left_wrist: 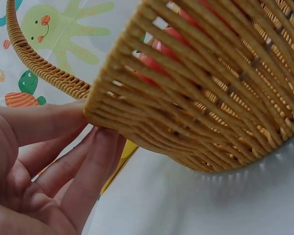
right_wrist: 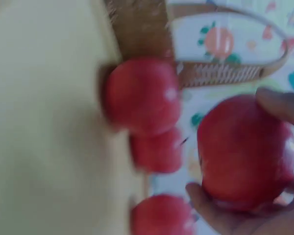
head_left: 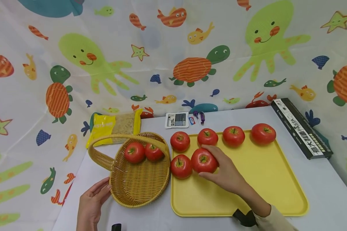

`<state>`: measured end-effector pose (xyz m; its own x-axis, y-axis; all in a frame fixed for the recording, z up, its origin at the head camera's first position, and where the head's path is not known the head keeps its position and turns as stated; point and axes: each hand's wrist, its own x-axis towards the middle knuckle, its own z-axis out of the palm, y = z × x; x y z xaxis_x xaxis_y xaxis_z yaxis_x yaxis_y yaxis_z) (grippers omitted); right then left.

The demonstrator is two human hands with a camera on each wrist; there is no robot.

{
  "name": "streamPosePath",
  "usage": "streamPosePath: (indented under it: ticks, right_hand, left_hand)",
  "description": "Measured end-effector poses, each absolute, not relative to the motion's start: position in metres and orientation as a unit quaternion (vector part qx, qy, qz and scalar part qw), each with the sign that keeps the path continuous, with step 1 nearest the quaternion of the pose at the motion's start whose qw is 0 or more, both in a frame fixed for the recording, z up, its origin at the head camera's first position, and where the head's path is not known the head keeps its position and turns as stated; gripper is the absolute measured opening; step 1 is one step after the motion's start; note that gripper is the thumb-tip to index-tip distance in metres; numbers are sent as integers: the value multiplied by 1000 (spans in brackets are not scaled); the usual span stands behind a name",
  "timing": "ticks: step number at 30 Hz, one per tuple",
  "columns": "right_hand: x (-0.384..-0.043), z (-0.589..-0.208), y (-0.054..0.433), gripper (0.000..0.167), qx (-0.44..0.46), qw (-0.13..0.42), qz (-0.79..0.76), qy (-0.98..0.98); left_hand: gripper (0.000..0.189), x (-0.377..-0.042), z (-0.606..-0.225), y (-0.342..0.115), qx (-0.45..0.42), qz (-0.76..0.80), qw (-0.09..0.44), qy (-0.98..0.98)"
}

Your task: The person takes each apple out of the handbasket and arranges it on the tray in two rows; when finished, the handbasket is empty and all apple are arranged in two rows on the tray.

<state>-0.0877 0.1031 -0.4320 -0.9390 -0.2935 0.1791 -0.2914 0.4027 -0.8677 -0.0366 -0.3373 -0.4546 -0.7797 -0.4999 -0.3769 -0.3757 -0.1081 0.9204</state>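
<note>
My left hand (head_left: 93, 202) pinches the rim of a woven basket (head_left: 137, 189) at its left side; the left wrist view shows thumb and fingers on either side of the rim (left_wrist: 100, 105). Two red apples (head_left: 134, 152) lie at the far end inside the basket, below its arched handle. With thumb and fingers around it, my right hand (head_left: 226, 173) holds another red apple (head_left: 203, 161) over the left part of a yellow tray (head_left: 248, 189). In the right wrist view this apple (right_wrist: 245, 152) appears raised above the tray surface. Beside it sits an apple (head_left: 181, 166) near the tray's left edge.
Several apples (head_left: 233, 136) line the tray's far edge. Behind the basket lies a yellow packet (head_left: 115, 125). A white flat pack (head_left: 176, 120) and small wrapped sweets (head_left: 202, 118) are at the back. A black pasta box (head_left: 302, 128) lies at the right.
</note>
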Motion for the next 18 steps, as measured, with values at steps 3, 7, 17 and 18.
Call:
streamPosePath:
  ticks: [3, 7, 17, 18]
  right_hand:
    - [-94, -447, 113, 81, -115, 4, -510, 852]
    - [-98, -464, 123, 81, -60, 29, -496, 866]
    - [-101, -479, 124, 84, -45, 69, -485, 871]
    - [-101, -479, 123, 84, -48, 68, -483, 872]
  left_hand:
    - [39, -35, -455, -338, 333, -663, 44, -670]
    - [39, -35, -456, -338, 332, -664, 43, -668]
    - [37, -35, -454, -337, 331, -665, 54, -667]
    - [37, -35, -454, -337, 331, -665, 54, -667]
